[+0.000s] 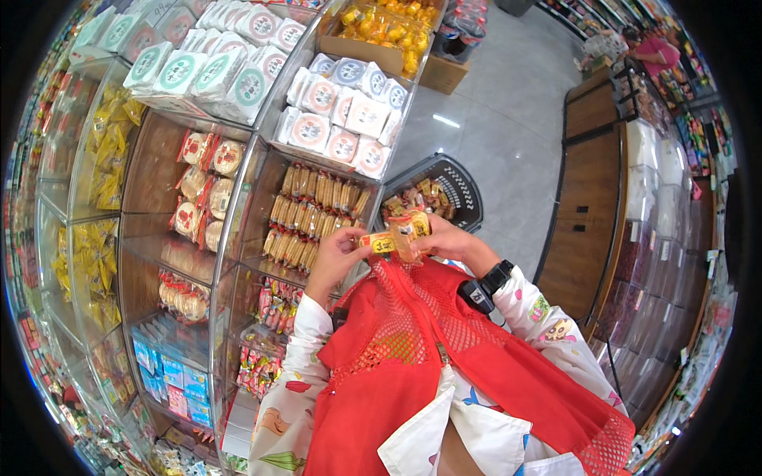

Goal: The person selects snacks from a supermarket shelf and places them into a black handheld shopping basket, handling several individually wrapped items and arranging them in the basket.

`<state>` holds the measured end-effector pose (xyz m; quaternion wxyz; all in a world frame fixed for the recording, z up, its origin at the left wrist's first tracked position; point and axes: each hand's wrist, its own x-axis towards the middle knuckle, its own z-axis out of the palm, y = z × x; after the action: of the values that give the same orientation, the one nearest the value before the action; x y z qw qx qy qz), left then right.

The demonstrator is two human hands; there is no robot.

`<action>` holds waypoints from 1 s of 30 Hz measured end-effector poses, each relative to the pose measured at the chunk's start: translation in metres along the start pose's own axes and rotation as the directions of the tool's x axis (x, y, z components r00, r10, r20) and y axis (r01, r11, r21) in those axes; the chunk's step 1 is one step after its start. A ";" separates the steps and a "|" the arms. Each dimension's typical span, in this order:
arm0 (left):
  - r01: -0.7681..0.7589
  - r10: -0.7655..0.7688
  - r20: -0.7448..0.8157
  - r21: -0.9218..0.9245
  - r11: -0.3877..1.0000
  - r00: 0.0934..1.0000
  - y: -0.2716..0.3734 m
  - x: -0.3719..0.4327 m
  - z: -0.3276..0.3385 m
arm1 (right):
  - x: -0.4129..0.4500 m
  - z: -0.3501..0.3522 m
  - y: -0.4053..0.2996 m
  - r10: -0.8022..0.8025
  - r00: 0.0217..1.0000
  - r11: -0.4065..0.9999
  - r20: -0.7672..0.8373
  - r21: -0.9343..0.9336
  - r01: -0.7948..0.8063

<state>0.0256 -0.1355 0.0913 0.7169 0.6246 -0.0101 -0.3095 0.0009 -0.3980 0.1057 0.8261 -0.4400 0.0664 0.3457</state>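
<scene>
Before my chest, my left hand (pixel 344 254) pinches a small yellow-labelled snack packet (pixel 378 243) between thumb and fingers. My right hand (pixel 450 243) grips several clear-wrapped snack packets (pixel 408 233) with yellow and orange print, bunched together. The two lots nearly meet; whether they touch I cannot tell. Just beyond my hands, a dark plastic shopping basket (pixel 470 199) stands on the floor with many small wrapped snacks (pixel 425 196) inside. Left of my hands, a clear-fronted bin holds rows of wrapped biscuit sticks (pixel 315 217).
White round-printed packets (pixel 339 113) fill the bins beyond. Round wrapped cakes (pixel 208 184) and yellow bags (pixel 107 149) lie further left. Bottled drinks (pixel 461 30) stand on a cardboard box (pixel 443 72). A wooden counter (pixel 586 196) with clear bins runs along the right; a person in pink (pixel 658 53) is far off.
</scene>
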 end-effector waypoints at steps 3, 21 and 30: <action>0.032 -0.032 -0.018 0.028 0.999 0.999 -0.006 0.005 -0.017 | -0.007 -0.008 0.008 -0.011 0.998 0.998 -0.067 0.068 0.016; -0.007 0.394 -0.200 0.885 0.465 0.897 -0.072 0.124 -0.014 | -0.061 -0.025 0.012 -0.001 0.970 0.997 -0.242 0.074 0.020; -0.110 0.404 -0.157 0.818 0.564 0.901 -0.102 0.111 -0.025 | -0.068 -0.022 0.006 -0.018 0.956 0.997 -0.292 0.069 0.039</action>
<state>0.0819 -0.1664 -0.0473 0.3937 0.9098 -0.1192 -0.0546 -0.0496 -0.4479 0.1166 0.8280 -0.4561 0.1935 0.2625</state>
